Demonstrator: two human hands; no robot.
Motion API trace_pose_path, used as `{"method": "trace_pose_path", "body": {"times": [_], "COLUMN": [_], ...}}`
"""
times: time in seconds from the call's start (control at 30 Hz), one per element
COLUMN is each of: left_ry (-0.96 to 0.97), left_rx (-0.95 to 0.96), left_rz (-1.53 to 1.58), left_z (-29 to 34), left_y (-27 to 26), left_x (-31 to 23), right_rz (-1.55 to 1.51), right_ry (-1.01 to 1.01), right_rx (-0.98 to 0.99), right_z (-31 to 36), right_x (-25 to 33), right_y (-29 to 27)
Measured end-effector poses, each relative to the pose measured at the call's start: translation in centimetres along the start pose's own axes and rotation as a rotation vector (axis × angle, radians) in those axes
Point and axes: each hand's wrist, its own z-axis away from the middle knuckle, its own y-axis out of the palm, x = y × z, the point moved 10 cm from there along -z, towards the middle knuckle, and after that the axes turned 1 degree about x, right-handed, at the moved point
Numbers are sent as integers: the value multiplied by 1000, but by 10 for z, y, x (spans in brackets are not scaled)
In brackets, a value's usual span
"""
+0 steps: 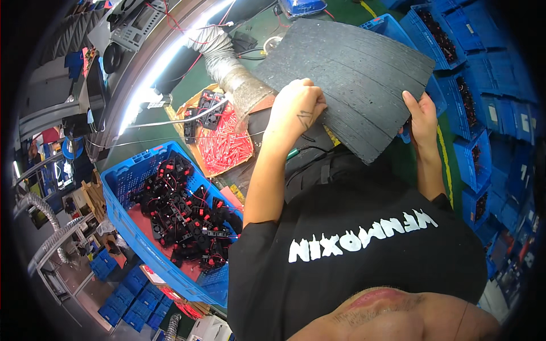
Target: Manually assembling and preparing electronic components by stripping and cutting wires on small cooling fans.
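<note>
A broad dark grey board [352, 74] with parallel grooves lies tilted in front of me. My right hand [422, 116] grips its right edge, the thumb on top and the other fingers hidden underneath. Over the board's left part, my left hand [298, 108] is closed with curled fingers; whatever it may hold is hidden. Left of that hand, a cardboard tray [198, 158] contains many small red pieces [224, 142] and a few black fans [211, 108]. Nearer, a blue crate [128, 224] holds a heap of black fans with red and black wires [187, 219].
A ribbed flexible duct [219, 57] ends beside the tray, close to my left wrist. A bright tube light [162, 62] runs along the bench's far left. Blue bins [472, 108] holding small parts line the right side. A dark cable [310, 149] with a green piece lies below the board.
</note>
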Motion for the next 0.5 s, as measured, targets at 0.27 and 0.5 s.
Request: {"method": "trace_pose_path", "body": {"times": [0.27, 0.5], "left_ry": [-134, -168], "left_rx": [125, 122], "left_rz": [32, 134], "left_z": [0, 6], "left_y": [30, 37], "left_x": [16, 25], "right_rz": [-36, -62], "right_ry": [6, -6], "right_rx": [-16, 4], "right_z": [6, 9], "right_x": [-25, -27], "right_y": [-12, -8]}}
